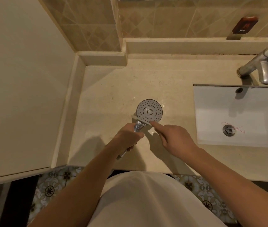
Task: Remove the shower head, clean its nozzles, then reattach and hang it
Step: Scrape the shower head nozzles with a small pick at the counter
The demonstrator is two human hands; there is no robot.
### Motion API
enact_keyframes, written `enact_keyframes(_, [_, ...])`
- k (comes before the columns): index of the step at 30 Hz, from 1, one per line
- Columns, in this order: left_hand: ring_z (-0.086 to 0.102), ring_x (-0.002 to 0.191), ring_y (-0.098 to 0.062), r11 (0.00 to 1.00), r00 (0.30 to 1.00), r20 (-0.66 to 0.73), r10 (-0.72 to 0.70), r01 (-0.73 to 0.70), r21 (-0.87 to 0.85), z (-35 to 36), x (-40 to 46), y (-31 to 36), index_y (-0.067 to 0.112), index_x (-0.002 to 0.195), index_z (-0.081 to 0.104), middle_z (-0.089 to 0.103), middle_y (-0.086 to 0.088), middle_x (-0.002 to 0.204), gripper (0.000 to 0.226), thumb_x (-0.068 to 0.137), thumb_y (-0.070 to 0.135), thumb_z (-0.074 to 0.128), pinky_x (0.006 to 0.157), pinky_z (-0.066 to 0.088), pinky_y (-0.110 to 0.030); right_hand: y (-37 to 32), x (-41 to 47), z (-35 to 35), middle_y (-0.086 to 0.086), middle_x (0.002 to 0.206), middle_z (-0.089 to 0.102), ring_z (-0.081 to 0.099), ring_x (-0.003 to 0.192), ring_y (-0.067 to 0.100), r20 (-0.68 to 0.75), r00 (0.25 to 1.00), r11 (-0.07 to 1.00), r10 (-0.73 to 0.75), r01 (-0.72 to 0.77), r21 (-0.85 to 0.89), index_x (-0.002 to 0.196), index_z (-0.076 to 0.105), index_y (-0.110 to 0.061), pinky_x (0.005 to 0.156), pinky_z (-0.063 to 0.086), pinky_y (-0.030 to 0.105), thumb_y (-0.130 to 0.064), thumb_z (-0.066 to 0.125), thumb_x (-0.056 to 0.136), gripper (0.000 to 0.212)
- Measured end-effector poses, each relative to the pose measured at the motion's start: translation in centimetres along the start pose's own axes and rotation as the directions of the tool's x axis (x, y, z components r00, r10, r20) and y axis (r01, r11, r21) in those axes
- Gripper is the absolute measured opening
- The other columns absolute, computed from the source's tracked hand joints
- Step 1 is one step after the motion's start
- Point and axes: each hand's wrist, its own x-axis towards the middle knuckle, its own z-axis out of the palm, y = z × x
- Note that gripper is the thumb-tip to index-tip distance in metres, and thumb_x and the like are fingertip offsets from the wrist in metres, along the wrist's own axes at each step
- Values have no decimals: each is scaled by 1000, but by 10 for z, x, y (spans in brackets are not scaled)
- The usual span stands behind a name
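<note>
Head view looks straight down on a beige stone counter (113, 89) with a white sink (237, 115) set in at the right and a metal tap (260, 66) at the far right. The shower head (149, 111) lies near the middle of the counter, nozzle face up, already detached from its hose, with its chromed handle pointing toward the near edge.

The left hand (129, 135) is closed around the handle just below the round face; the end of the handle shows past the heel of the hand. The right hand (175, 136) is mostly curled, with the index finger extended and pressing on a pale toothbrush (140, 120), whose brush end lies across the near rim of the nozzle face. Whether the remaining fingers grip the toothbrush stem cannot be told, as the hand covers it.

Judgement: the step in hand is cleaning the nozzles; reattaching and hanging are not yet done.

Handling notes, judged from appearance:
- The shower head looks rigid and light, probably plated plastic.
- The chrome finish and the droplets on the counter beside the face suggest a slippery grip. Hold the handle with a full wrap, close to the neck, as the left hand does.
- The flat face gives little purchase; do not hold by its rim.
- Keep the face supported over the counter so that brushing pressure does not rotate it.
</note>
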Motion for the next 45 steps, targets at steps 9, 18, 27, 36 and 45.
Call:
enact_keyframes(9, [46,47,-13,1000,1000,20,-13,13,7,-1,1,4,3,107,60,56,-12,77,18,93,14,59,41,41,-25,14,16,-14,7,71,67,60,61,30,-224,936,960,270,-244,136,140,49,-31,53,50,38,-17,46,98,44])
enact_keyframes(18, [45,38,-8,1000,999,28,-15,16,-21,0,5,3,4,109,62,55,-6,68,23,91,18,61,38,40,-23,28,-5,-5,5,78,69,63,64,27,-118,987,994,109,-105,36,142,47,-36,51,41,30,-20,49,97,48])
enact_keyframes(27, [46,40,-9,999,998,55,-31,32,-16,3,6,6,7,105,61,55,-6,69,18,93,20,61,39,41,-23,26,-3,-6,7,80,73,65,68,28,-107,982,973,155,-133,188,141,49,-33,58,51,38,-24,46,100,42])
enact_keyframes(36, [45,44,-10,1000,998,59,-6,6,7,6,3,4,13,101,58,56,-7,72,11,92,19,60,40,41,-24,36,7,-16,8,83,74,67,72,30,-182,956,963,232,-199,184,138,54,-29,60,50,35,-20,49,99,40])
enact_keyframes(45, [48,47,-11,999,998,55,15,-18,47,4,5,9,15,107,61,58,-8,75,15,93,19,60,41,43,-24,26,1,-8,2,87,73,65,71,26,19,998,997,55,-56,56,139,48,-39,62,52,39,-29,41,100,41])
